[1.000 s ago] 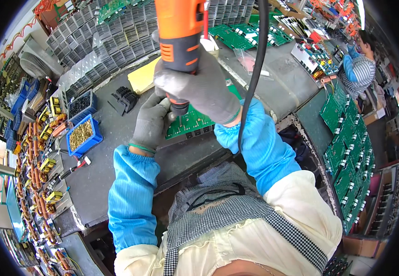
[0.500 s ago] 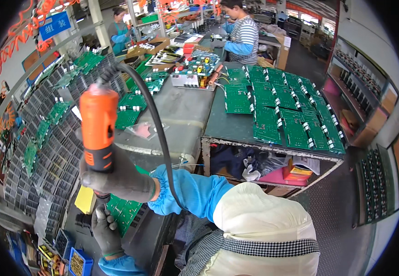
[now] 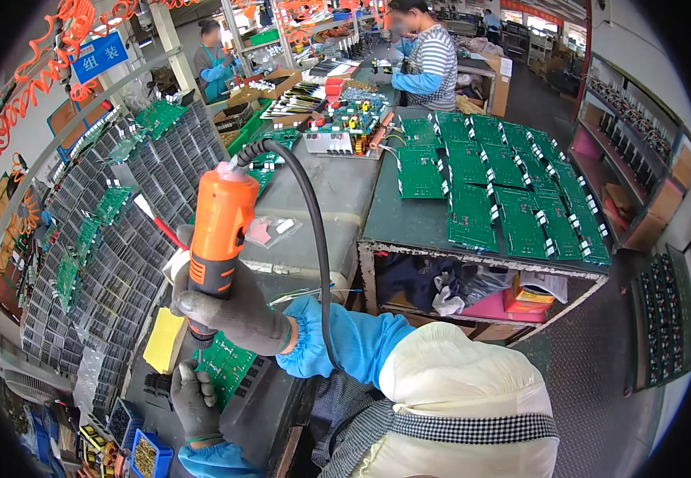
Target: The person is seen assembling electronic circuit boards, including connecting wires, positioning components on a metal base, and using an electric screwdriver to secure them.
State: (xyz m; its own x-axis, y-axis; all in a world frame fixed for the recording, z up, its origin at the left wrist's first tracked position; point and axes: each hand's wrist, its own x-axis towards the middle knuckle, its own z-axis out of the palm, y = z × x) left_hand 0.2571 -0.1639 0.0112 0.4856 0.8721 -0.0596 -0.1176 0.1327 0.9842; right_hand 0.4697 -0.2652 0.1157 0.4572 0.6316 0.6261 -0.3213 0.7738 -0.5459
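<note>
My right hand, in a grey glove, is wrapped round an orange and black electric screwdriver. Its black cable loops from the top down over my blue sleeve. The tool's bit end points down over the near edge of a green circuit board lying on the bench. Beside that board's left edge is my left hand, also gloved, with its fingers curled in; what they hold, if anything, is hidden. Small black parts lie just left of it. A yellow pad sits beyond them.
Stacked grey slotted holders fill the left side. A red-handled brush leans there. Rows of green boards cover the right-hand table. A blue bin of brass-coloured pieces stands at lower left. Two people work farther back.
The screwdriver in my right hand has shifted right, and its lower end is farther from my left fingers. The whole view has turned slightly. My left hand stays by the board.
</note>
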